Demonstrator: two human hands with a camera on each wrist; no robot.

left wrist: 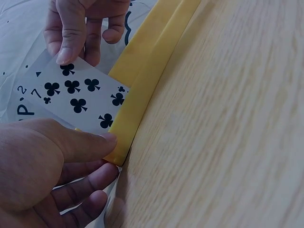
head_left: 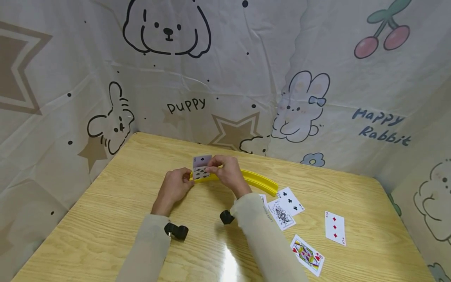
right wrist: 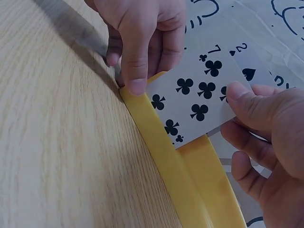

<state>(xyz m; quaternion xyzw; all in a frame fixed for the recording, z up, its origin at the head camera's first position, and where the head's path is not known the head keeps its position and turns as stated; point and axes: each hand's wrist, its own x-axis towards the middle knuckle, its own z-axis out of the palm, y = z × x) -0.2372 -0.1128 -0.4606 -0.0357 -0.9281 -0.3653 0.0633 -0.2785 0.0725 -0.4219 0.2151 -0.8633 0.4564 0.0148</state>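
A curved yellow card holder (head_left: 258,181) stands on the table. My left hand (head_left: 174,187) pinches its left end between thumb and fingers. The seven of clubs (right wrist: 199,102) has its lower edge in the holder's slot, tilted in the wrist views. My right hand (head_left: 228,172) pinches this card by its right side, thumb on the face. Behind it, the two of spades (head_left: 202,160) shows its top part. In the left wrist view, the thumb of the left hand (left wrist: 33,166) presses the holder's front wall near the seven's corner.
To the right on the wooden table (head_left: 366,203) lie face-up cards: a three of clubs (head_left: 291,200), an overlapping joker (head_left: 282,214), a three of diamonds (head_left: 335,228) and a queen of hearts (head_left: 307,255). Another card (head_left: 263,199) is partly hidden by the right sleeve. A printed cloth (head_left: 225,78) hangs behind.
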